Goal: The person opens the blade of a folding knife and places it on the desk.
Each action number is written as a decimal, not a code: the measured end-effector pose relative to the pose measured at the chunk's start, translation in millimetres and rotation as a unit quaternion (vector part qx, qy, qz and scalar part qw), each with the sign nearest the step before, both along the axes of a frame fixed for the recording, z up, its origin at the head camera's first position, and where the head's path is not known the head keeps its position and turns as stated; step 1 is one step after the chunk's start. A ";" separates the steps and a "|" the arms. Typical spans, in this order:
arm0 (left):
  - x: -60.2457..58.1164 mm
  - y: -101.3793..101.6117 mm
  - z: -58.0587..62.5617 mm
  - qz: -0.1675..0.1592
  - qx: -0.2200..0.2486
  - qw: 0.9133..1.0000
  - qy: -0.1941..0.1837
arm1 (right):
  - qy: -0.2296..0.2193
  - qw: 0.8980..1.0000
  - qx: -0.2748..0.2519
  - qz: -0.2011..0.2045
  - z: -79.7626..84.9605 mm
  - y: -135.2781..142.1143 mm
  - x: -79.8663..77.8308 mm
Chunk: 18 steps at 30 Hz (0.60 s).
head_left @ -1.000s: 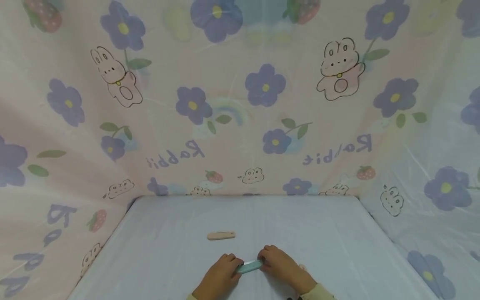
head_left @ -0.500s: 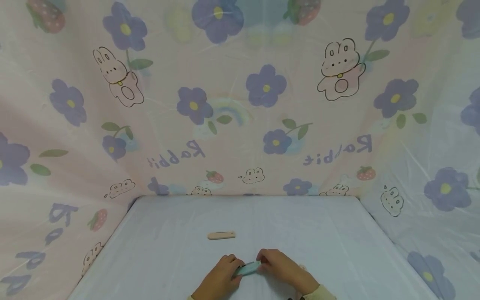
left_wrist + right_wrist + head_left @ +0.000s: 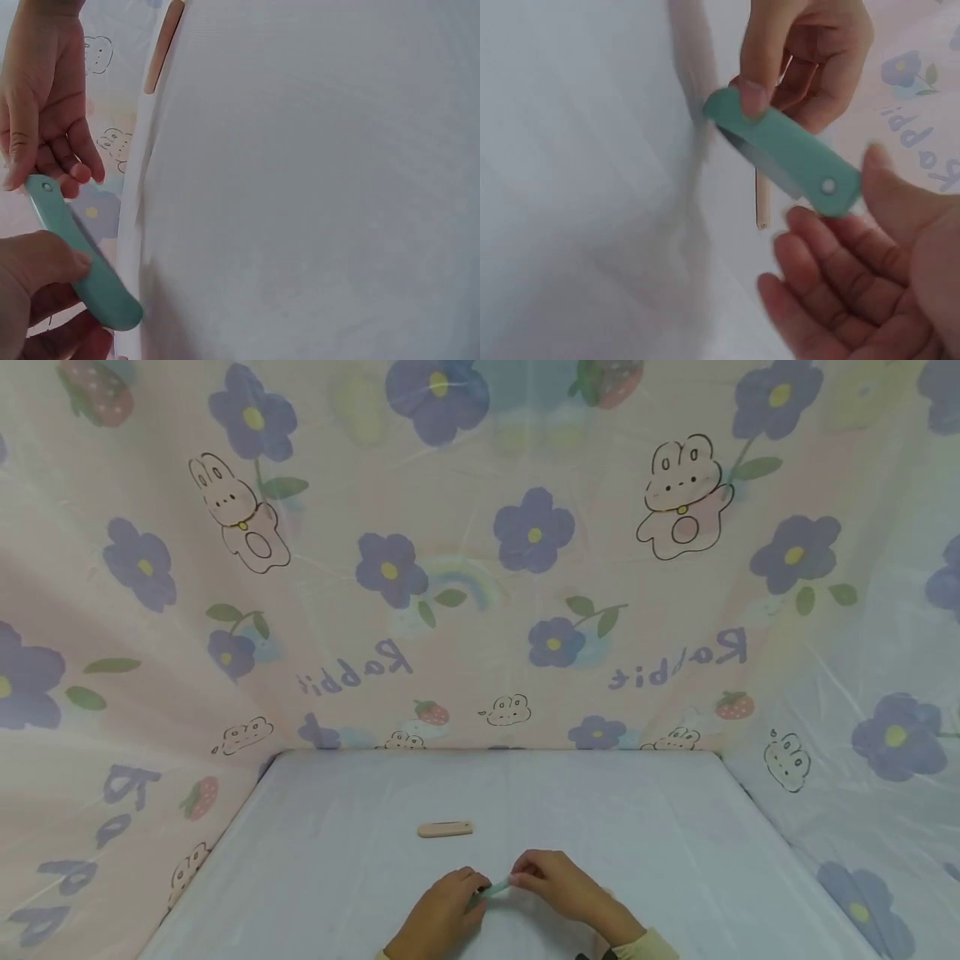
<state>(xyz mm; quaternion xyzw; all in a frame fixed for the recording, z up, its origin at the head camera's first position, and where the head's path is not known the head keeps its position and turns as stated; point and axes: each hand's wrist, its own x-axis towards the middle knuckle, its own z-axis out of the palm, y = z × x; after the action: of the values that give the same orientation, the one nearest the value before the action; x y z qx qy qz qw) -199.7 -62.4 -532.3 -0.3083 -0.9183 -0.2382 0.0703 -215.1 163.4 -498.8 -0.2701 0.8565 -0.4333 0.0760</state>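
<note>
A teal folding knife [image 3: 784, 146] spans the gap between my two hands, raised over the white table. A strip of its grey blade [image 3: 769, 169] shows along the handle's edge. My left hand [image 3: 444, 906] grips the rounded end, its thumb [image 3: 56, 259] pressed on the flat side and its fingers behind. At the rivet end, my right hand [image 3: 558, 885] pinches the tip between thumb and forefinger; the other fingers [image 3: 840, 292] curl loosely below. Farther back on the table lies a beige folding knife [image 3: 446, 829].
The white table [image 3: 337, 810] is enclosed at the back and sides by a printed curtain [image 3: 465, 635] with flowers and rabbits. A small pale object [image 3: 607, 892] shows partly behind my right forearm, mostly hidden.
The teal knife has turned in my hands, so it shows narrower in the head view. My right hand has shifted slightly left and its fingers have changed hold. The beige knife stays put.
</note>
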 end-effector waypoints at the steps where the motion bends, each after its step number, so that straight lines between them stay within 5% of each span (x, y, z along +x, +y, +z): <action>1: -0.2 -0.2 0.0 0.000 0.014 1.000 0.000 | 0.006 1.000 -0.006 -0.004 0.4 -0.4 0.3; 9: -2.8 -1.3 8.9 -0.014 0.151 0.987 -0.045 | 0.000 0.995 -0.090 -0.040 3.7 -2.2 0.5; 14: -1.1 1.9 20.9 -0.009 0.246 0.962 -0.119 | -0.028 0.990 -0.133 -0.043 4.0 -2.5 -0.1; 18: 0.6 4.8 29.6 -0.004 0.315 0.933 -0.175 | -0.066 0.982 -0.177 -0.024 6.4 -4.2 0.6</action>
<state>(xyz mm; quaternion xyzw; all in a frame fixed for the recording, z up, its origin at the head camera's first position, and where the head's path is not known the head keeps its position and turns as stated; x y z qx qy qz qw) -199.0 -57.6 -502.8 -0.2270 -0.7926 -0.5660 0.0008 -214.4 159.3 -492.4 -0.2289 0.7657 -0.5967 0.0730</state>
